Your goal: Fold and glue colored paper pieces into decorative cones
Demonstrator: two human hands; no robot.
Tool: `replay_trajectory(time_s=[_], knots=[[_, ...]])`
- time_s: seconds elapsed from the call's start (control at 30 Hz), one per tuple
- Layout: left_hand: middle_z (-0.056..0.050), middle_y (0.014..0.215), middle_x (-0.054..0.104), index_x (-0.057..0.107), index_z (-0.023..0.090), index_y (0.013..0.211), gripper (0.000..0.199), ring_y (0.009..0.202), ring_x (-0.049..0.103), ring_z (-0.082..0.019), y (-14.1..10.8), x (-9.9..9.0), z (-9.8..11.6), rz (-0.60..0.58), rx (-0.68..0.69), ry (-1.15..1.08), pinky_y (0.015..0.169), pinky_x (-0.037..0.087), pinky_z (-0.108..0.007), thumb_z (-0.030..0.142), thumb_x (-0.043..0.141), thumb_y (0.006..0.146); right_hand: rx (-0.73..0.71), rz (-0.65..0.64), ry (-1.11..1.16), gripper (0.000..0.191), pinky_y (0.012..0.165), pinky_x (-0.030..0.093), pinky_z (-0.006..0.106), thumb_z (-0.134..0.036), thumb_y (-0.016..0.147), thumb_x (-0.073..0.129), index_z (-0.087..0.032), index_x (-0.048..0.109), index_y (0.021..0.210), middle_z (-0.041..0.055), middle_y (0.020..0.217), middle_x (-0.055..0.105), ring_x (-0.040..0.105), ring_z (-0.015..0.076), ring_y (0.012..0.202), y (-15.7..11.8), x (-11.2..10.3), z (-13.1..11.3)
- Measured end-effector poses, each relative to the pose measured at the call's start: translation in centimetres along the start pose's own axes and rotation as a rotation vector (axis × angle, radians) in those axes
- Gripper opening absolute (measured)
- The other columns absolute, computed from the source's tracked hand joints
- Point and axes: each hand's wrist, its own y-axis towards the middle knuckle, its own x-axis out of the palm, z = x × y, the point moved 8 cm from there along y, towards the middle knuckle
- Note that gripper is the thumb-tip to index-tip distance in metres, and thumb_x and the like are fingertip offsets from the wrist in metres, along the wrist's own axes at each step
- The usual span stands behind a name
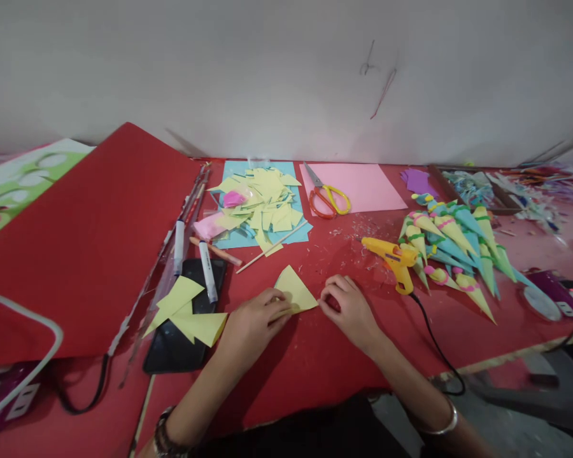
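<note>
A yellow fan-shaped piece of paper (296,289) lies before me on the red table. My left hand (260,315) grips its left side, fingers closed on the edge. At its right corner, my right hand (346,308) has thumb and fingertips pinched together; whether they hold the corner cannot be made out. More yellow paper pieces (184,292) rest left of my left hand, on a black phone (176,350). Right of my right hand lies a yellow glue gun (391,254) with its black cord trailing to the table's front edge.
Finished paper cones (463,235) pile up at the right. Scissors (327,200) lie on pink paper (367,181). Yellow scraps (272,197) cover a blue sheet (229,238). A thin stick (267,248) and marker pens (207,270) lie nearby. A large red sheet (86,254) fills the left.
</note>
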Motion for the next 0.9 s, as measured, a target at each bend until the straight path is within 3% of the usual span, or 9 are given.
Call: replay_trajectory(time_s=[0.2,0.3,0.43,0.57,0.77,0.9], knots=[[0.000,0.097,0.064,0.066,0.027,0.090,0.019,0.071,0.062,-0.014,0.1,0.1,-0.1,-0.029,0.001,0.026,0.057,0.046,-0.022,0.023,0.049,0.082,-0.007,0.043,0.148,0.011,0.074,0.040,0.029,-0.015,0.080,0.047,-0.020,0.056,0.084,0.0039,0.083,0.055,0.050,0.0171,0.081,-0.5,-0.2,-0.3],[-0.001,0.097,0.063,0.065,0.026,0.091,0.018,0.076,0.062,-0.013,0.2,0.4,-0.3,-0.038,0.008,-0.030,0.061,0.047,-0.022,0.023,0.050,0.081,-0.081,-0.025,0.115,0.011,0.076,0.039,0.031,-0.023,0.080,0.054,-0.021,0.058,0.089,0.0042,0.088,0.056,0.050,0.0185,0.085,-0.7,0.8,-1.6],[-0.001,0.098,0.062,0.064,0.024,0.089,0.014,0.082,0.060,-0.013,0.0,0.6,-0.7,-0.029,0.014,-0.159,0.069,0.048,-0.022,0.021,0.054,0.079,-0.064,-0.071,0.045,0.009,0.073,0.037,0.031,-0.025,0.082,0.053,-0.021,0.060,0.080,0.0029,0.083,0.057,0.049,0.0177,0.080,-0.5,1.7,-2.1],[-0.003,0.095,0.062,0.064,0.021,0.087,0.015,0.088,0.058,-0.016,-0.2,0.0,-1.2,0.054,0.011,-0.147,0.076,0.047,-0.028,0.017,0.059,0.074,-0.030,-0.046,0.075,0.014,0.072,0.037,0.030,-0.024,0.083,0.051,-0.020,0.059,0.072,0.0021,0.078,0.056,0.049,0.0166,0.077,-0.2,1.5,-2.0],[-0.005,0.086,0.064,0.065,0.018,0.080,0.014,0.081,0.059,-0.017,-0.3,-0.5,-2.0,0.106,-0.027,-0.057,0.073,0.047,-0.030,0.028,0.056,0.077,-0.007,-0.018,0.083,0.010,0.070,0.038,0.029,-0.022,0.081,0.054,-0.020,0.058,0.071,0.0022,0.077,0.056,0.050,0.0169,0.076,-0.1,1.6,-1.7],[-0.003,0.079,0.063,0.064,0.016,0.069,0.019,0.073,0.059,-0.015,-0.2,-0.6,-2.3,0.127,-0.072,-0.065,0.067,0.045,-0.026,0.027,0.052,0.080,0.024,0.016,0.111,0.010,0.069,0.039,0.029,-0.021,0.080,0.055,-0.019,0.057,0.070,0.0025,0.076,0.055,0.050,0.0166,0.075,-0.2,1.5,-1.2]])
